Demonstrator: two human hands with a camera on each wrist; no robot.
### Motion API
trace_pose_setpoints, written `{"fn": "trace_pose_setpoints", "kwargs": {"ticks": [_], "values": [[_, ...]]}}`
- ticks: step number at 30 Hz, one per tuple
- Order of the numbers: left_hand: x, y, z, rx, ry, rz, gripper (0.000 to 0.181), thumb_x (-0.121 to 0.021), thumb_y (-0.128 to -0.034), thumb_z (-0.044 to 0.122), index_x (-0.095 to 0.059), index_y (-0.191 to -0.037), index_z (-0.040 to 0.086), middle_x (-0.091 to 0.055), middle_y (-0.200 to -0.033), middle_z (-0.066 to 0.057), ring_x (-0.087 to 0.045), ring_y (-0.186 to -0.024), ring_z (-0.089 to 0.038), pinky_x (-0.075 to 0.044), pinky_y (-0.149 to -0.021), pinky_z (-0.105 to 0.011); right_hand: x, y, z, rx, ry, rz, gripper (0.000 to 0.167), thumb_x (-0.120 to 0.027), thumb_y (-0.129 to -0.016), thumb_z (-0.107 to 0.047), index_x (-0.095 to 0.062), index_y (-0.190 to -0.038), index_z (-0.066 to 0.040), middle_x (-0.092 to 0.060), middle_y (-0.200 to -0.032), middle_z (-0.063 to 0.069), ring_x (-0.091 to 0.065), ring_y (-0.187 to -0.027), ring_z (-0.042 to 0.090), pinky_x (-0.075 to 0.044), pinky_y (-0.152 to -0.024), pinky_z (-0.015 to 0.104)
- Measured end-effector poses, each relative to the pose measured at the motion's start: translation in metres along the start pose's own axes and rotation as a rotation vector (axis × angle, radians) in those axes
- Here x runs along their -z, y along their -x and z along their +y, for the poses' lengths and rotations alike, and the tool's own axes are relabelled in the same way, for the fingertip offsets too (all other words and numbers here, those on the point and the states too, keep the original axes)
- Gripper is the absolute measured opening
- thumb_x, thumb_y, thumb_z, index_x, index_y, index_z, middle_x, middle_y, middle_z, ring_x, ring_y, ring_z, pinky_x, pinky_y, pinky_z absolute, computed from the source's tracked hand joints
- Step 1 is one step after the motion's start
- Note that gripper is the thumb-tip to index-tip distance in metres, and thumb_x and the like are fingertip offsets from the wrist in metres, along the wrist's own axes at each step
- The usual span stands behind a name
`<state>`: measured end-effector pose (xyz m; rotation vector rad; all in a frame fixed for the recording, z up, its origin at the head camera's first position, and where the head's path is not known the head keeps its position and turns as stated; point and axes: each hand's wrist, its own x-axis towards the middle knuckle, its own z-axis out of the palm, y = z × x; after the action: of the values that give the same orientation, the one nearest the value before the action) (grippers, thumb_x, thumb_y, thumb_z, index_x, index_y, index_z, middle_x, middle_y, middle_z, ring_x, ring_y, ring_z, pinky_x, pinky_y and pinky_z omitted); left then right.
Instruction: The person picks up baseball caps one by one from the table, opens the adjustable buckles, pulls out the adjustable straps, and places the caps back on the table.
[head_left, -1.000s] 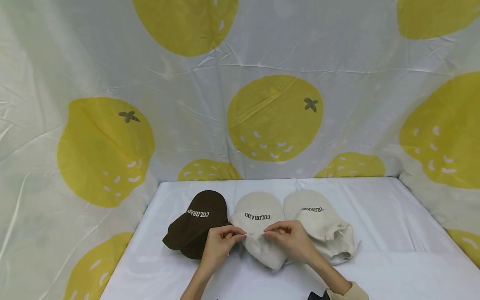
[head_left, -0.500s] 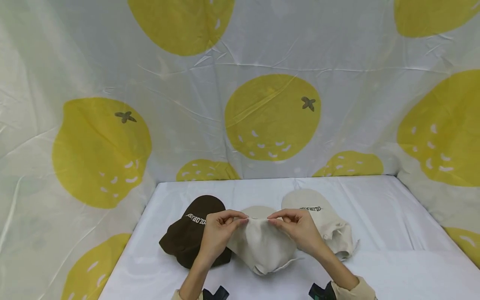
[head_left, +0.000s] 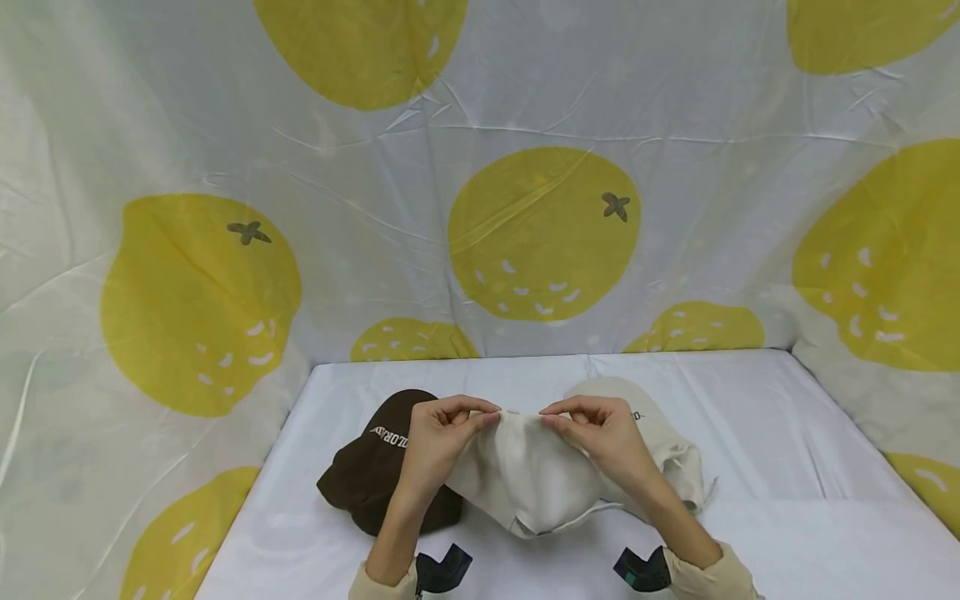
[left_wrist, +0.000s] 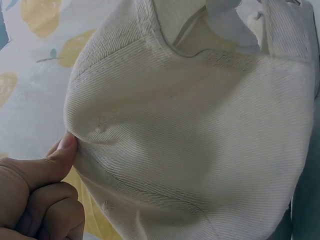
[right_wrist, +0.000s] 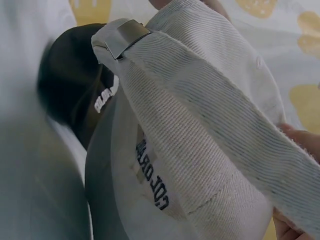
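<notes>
Both hands hold up a cream cap (head_left: 528,479) by its upper edge. My left hand (head_left: 442,442) pinches it at the left between thumb and fingers; my right hand (head_left: 607,437) pinches it at the right. In the left wrist view, the left thumb presses on the cream fabric (left_wrist: 165,125), with the cap's opening at the top. The right wrist view shows the strap (right_wrist: 215,110) with a metal buckle (right_wrist: 126,39), and dark COLORADO lettering behind it. The right fingers there are partly hidden by the strap.
A dark brown cap (head_left: 367,475) lies left, partly behind the left hand. Another cream cap (head_left: 678,450) lies right, partly behind the right hand. They rest on a white-covered table (head_left: 795,533), with a lemon-print cloth (head_left: 375,250) behind.
Both hands have raised the middle cream cap from the table, still pinching it. Its lettering has gone out of the head view. The brown cap has shifted slightly.
</notes>
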<state>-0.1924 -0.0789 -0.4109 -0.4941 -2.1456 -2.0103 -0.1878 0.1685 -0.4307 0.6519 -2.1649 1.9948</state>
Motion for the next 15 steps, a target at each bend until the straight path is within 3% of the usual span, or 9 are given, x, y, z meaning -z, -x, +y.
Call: {"fn": "trace_pose_setpoints", "kwargs": {"ticks": [15], "values": [[-0.0023, 0.0006, 0.0013, 0.004, 0.033, 0.018, 0.009, -0.085, -0.0843, 0.008, -0.081, -0.089, 0.001, -0.032, -0.05, 0.004, -0.023, -0.048, -0.004, -0.024, -0.05, -0.018, 0.0009, -0.0008, -0.0072, -0.013, 0.035, 0.025, 0.011, -0.077, -0.093, -0.007, -0.08, -0.101, -0.001, -0.033, -0.055, -0.008, -0.026, -0.053, 0.004, -0.031, -0.046, 0.027]]}}
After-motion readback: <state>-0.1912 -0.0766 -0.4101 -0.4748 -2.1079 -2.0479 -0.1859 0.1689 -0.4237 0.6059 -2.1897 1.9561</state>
